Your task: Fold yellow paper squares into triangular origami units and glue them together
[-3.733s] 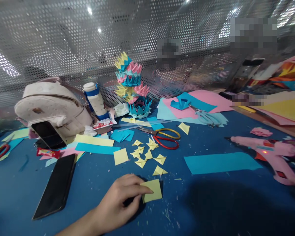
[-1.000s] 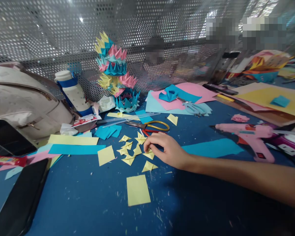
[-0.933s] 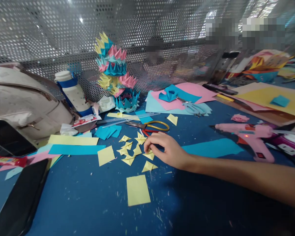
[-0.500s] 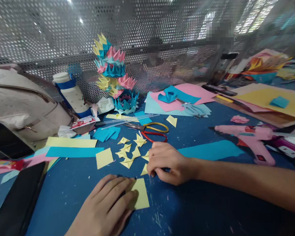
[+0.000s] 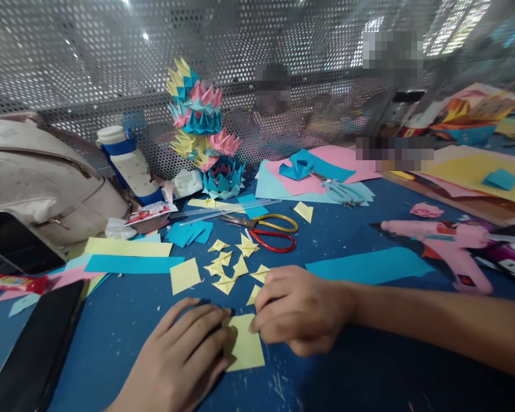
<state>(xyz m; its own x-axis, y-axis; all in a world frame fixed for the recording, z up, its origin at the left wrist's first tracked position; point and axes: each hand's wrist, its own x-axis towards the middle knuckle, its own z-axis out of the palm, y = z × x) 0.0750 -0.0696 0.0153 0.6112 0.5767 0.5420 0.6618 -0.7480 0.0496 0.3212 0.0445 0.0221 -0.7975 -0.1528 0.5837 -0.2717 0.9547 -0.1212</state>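
Observation:
A square of yellow paper (image 5: 248, 346) lies flat on the blue table. My left hand (image 5: 180, 349) rests over its left part, fingers stretched out and lying on it. At the paper's upper right edge is my right hand (image 5: 302, 309), its fingers curled together with the tips touching or just over the paper. Whatever may be between those fingers is hidden. Just beyond my hands are several small folded yellow paper pieces (image 5: 224, 283) and another flat yellow square (image 5: 186, 276). Scissors with red and yellow handles (image 5: 274, 240) lie behind them.
A pink glue gun (image 5: 438, 229) and a blue paper strip (image 5: 369, 266) lie at right. Left are a black phone (image 5: 38, 343), paper strips (image 5: 129, 247), a bottle (image 5: 129, 163) and a bag (image 5: 38, 171). A folded-paper tower (image 5: 201, 120) stands before a perforated metal panel (image 5: 317, 51).
My right hand has moved down and toward me, from the folded pieces to the edge of the yellow square. My left hand stays on the paper. The view has shifted slightly.

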